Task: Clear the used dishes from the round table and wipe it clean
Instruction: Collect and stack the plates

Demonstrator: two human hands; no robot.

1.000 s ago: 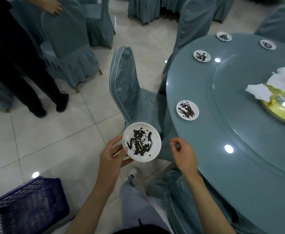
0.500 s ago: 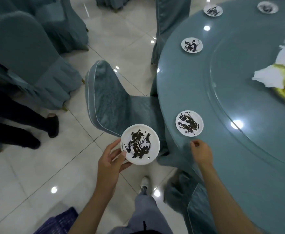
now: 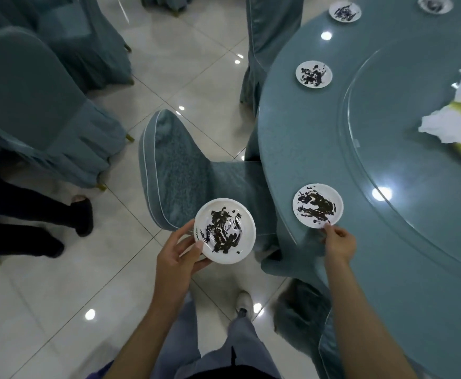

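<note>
My left hand [image 3: 178, 253] grips a small white plate [image 3: 225, 231] smeared with dark sauce, held over the floor beside a chair. My right hand [image 3: 338, 243] pinches the near rim of a second dirty white plate [image 3: 317, 205], which lies at the edge of the round teal table [image 3: 388, 283]. Further along the table edge lie three more smeared plates: one [image 3: 313, 74] at mid-left, another [image 3: 345, 11] beyond it and a third [image 3: 435, 4] at the top.
A teal-covered chair [image 3: 180, 170] stands tucked against the table between my hands. More covered chairs [image 3: 32, 105] stand at left. Another person's dark legs and shoes [image 3: 68, 220] are on the tiled floor at left. Crumpled white napkins [image 3: 448, 127] lie on the glass turntable by something yellow.
My right hand reached forward from the table's edge and took hold of the nearest plate's rim. I have stepped forward; the purple basket has left view. My left hand keeps its plate.
</note>
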